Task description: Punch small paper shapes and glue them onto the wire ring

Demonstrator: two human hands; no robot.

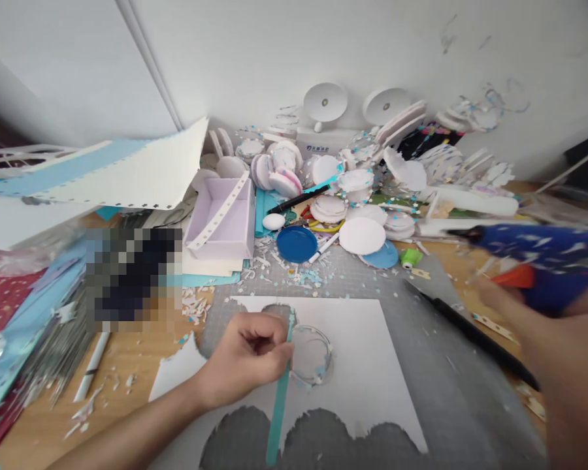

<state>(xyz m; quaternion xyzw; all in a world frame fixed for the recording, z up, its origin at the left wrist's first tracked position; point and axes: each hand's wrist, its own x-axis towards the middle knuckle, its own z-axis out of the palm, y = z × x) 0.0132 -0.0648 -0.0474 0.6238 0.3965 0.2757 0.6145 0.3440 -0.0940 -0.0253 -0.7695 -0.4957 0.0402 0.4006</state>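
Observation:
My left hand (255, 349) is closed in a pinch at the left side of a thin wire ring (330, 356) dotted with tiny pale and blue pieces. A teal paper strip (277, 418) passes right by the fingertips; whether it is pinched too is hard to see. Beneath them lies a white paper sheet (357, 352) with scalloped cutouts, on a grey cutting mat (421, 391). At the right edge, my right hand (558, 346), partly blurred, grips a blue glue gun (534, 245) with an orange trigger and dark nozzle, pointing left, raised above the mat.
Behind the mat are a lilac box (220, 245), a blue lid (296, 244), white foam discs (362, 235) and a small green object (410, 257). A black-handled knife (480, 333) lies near my right hand. Thin wires (73, 346) and coloured papers are piled at left.

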